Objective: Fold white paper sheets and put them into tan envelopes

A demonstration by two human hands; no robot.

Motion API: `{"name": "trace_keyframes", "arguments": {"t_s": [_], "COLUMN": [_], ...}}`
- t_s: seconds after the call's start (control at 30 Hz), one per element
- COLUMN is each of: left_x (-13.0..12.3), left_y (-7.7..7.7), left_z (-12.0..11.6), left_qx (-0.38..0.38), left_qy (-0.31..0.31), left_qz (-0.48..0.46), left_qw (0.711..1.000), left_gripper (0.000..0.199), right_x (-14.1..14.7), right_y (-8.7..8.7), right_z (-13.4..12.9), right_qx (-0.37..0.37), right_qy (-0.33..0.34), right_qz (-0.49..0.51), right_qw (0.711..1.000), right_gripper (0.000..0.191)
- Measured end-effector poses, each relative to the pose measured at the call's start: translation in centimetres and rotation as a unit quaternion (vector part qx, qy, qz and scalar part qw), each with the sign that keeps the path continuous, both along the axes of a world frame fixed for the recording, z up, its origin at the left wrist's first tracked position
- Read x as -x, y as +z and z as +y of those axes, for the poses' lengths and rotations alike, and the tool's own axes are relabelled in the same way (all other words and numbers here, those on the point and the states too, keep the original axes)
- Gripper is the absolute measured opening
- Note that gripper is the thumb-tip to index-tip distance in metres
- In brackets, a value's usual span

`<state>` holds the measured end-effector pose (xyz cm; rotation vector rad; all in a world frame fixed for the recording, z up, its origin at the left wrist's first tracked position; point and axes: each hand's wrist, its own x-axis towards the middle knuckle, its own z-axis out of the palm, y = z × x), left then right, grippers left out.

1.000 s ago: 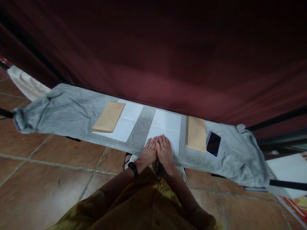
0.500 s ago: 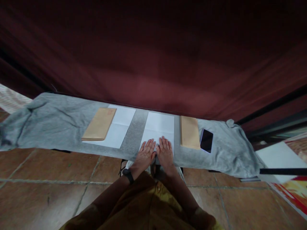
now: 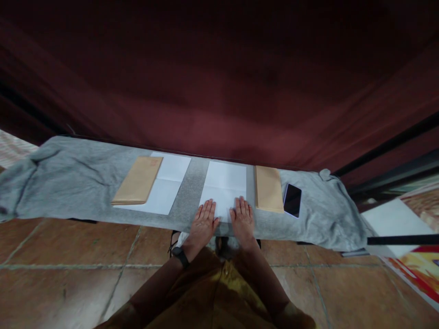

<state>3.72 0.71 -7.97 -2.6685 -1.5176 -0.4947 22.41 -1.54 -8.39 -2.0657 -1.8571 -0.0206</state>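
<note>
A creased white sheet [image 3: 224, 183] lies flat on the grey cloth in front of me. My left hand [image 3: 203, 224] rests palm down on its lower left corner, fingers stretched out. On the lower right edge my right hand [image 3: 243, 223] lies flat too, holding nothing. To the left, a stack of brown envelopes [image 3: 137, 180] partly covers another creased white sheet [image 3: 169, 183]. Another brown envelope stack [image 3: 269, 189] sits just right of the middle sheet.
A phone [image 3: 292, 200] lies right of the right envelopes. The grey cloth [image 3: 85, 178] covers a narrow surface, with a dark red cloth wall [image 3: 219, 100] behind it. At the far right are a white sheet [image 3: 396, 224] and a black bar [image 3: 403, 240].
My hands have moved apart, the left one to the left and the right one to the right, along the sheet's near edge. The view has shifted slightly.
</note>
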Motion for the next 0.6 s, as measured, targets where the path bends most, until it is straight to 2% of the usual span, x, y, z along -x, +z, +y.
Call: {"name": "trace_keyframes", "arguments": {"t_s": [0.3, 0.6], "left_x": [1.1, 2.0], "left_y": [0.4, -0.5], "left_z": [-0.4, -0.3], "left_qx": [0.010, -0.031], "left_qy": [0.065, 0.114], "left_qz": [-0.017, -0.063], "left_qw": [0.998, 0.991], "left_gripper": [0.064, 0.066], "right_x": [-0.8, -0.9], "right_y": [-0.3, -0.6], "right_z": [-0.6, -0.8], "right_qx": [-0.026, -0.029], "right_qy": [-0.014, -0.024], "right_qz": [0.002, 0.002], "right_qw": [1.000, 0.999], "right_gripper": [0.057, 0.058]}}
